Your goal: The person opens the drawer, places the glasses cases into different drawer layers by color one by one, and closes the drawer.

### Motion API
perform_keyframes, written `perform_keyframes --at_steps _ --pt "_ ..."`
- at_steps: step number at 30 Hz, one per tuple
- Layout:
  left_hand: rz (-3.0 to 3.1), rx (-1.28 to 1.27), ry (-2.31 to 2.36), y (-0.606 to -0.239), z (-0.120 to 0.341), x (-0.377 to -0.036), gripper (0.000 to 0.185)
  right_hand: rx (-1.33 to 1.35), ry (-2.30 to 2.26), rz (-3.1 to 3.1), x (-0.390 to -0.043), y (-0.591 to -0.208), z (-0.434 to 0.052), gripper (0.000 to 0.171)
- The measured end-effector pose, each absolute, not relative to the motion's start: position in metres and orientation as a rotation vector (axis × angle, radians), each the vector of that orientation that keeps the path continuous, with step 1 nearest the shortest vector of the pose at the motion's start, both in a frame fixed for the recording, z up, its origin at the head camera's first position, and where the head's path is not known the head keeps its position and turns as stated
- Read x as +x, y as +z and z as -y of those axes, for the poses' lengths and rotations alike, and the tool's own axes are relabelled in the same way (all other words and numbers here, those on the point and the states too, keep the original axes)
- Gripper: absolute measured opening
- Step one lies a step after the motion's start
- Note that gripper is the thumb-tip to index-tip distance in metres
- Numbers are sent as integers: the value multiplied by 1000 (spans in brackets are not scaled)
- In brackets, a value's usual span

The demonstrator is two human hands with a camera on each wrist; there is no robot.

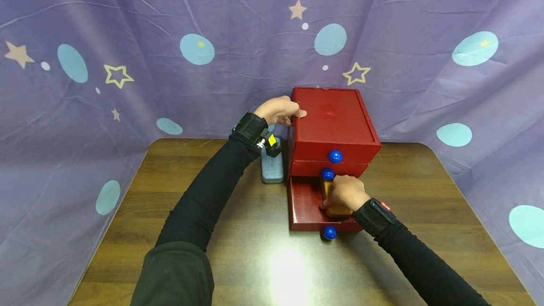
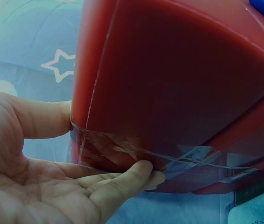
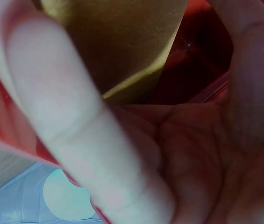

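A red drawer cabinet (image 1: 333, 117) with round blue knobs stands at the back of the table, its bottom drawer (image 1: 303, 202) pulled out. My left hand (image 1: 279, 110) holds the cabinet's rear left corner. In the left wrist view, the thumb of the left hand (image 2: 66, 177) lies along one edge and the fingers touch the taped side. Inside the drawer, my right hand (image 1: 348, 192) grips a yellow-brown, flat-sided object (image 1: 338, 210). The right wrist view shows that object (image 3: 117, 42) beyond the fingers (image 3: 66, 88); its far end is hidden.
A blue-grey flat case (image 1: 272, 166) lies against the cabinet's left side, under the left wrist. The wooden table (image 1: 187, 249) has a bright reflection near its front. A purple patterned cloth (image 1: 238, 27) hangs behind the cabinet.
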State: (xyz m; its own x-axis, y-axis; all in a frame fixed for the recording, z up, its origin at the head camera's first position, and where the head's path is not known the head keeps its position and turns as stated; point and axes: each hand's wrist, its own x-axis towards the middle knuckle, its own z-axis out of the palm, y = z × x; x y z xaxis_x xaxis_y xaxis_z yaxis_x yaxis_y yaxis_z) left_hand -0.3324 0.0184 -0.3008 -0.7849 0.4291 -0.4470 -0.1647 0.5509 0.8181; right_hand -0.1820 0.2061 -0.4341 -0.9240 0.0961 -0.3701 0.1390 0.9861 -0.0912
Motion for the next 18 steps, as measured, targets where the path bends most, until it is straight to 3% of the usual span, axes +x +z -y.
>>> perform_keyframes --at_steps 18 --pt "-2172 214 1208 -300 -18 -332 20 154 -137 -2714 -177 -429 -204 66"
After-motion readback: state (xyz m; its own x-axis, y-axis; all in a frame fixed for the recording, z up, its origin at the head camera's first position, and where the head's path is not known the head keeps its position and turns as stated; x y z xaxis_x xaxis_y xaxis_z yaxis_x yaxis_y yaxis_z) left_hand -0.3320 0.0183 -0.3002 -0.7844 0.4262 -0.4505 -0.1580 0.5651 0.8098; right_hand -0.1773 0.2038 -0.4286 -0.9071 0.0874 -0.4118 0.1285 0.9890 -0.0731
